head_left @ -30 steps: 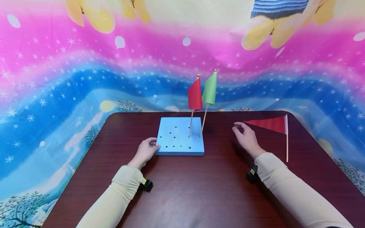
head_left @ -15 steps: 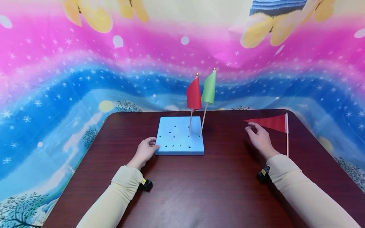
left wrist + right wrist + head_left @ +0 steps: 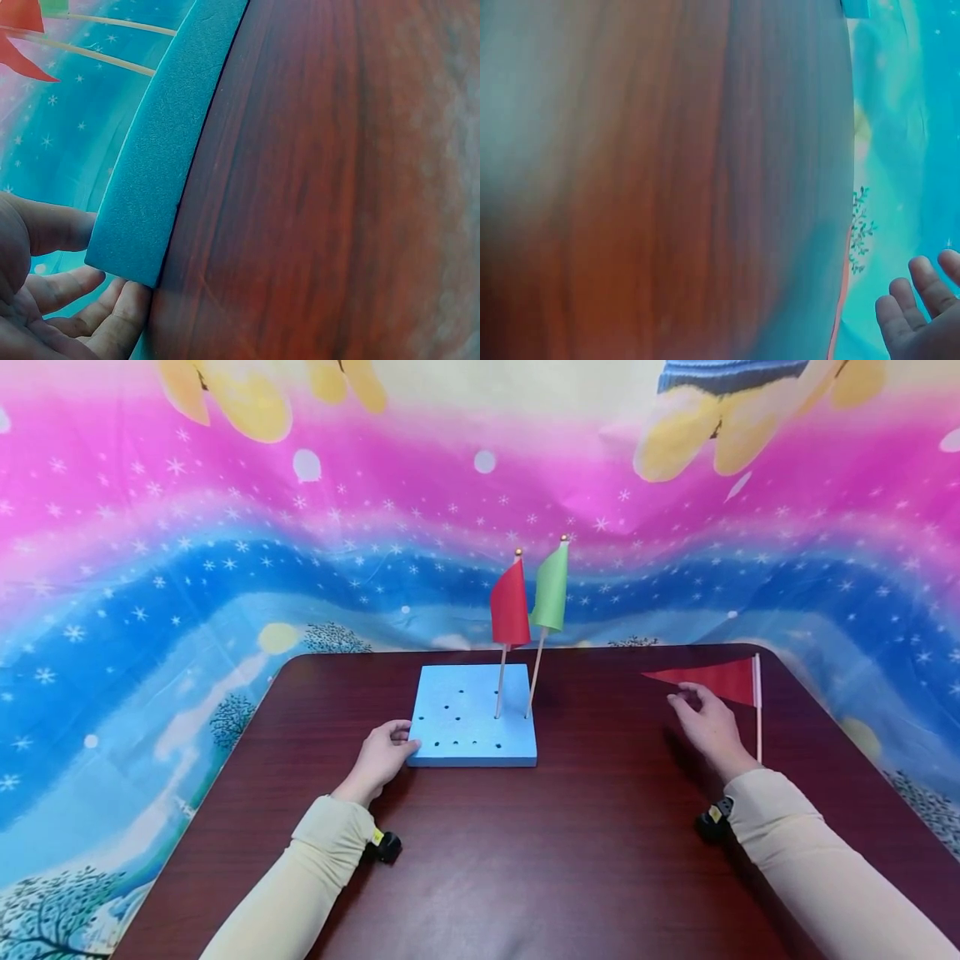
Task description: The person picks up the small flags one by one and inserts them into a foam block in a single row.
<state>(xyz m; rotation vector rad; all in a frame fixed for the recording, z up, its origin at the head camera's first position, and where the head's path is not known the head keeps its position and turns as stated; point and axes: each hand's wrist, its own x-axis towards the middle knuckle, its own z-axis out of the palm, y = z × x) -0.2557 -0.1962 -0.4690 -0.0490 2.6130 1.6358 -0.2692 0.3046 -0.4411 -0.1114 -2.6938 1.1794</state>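
A light-blue foam board (image 3: 472, 693) with several small holes lies on the table. Two stick flags stand in it, a red flag (image 3: 510, 603) and a green flag (image 3: 551, 587) leaning slightly right. My left hand (image 3: 381, 753) holds the board's near left corner, thumb on the top edge and fingers against the end; the left wrist view shows this foam corner (image 3: 142, 232) closely. To the right lies a red triangular pennant (image 3: 731, 681) on a pale stick. Over its lower edge hovers my right hand (image 3: 712, 727), loosely curved and holding nothing; its fingers (image 3: 930, 289) show relaxed in the right wrist view.
The dark red-brown wooden table (image 3: 480, 860) has a rounded far edge. Behind it hangs a colourful printed cloth (image 3: 420, 510). Each wrist wears a small black camera.
My right hand has moved to the right, from beside the pennant's tip to over its lower edge. My left hand stays at the board's corner; the head view has shifted slightly.
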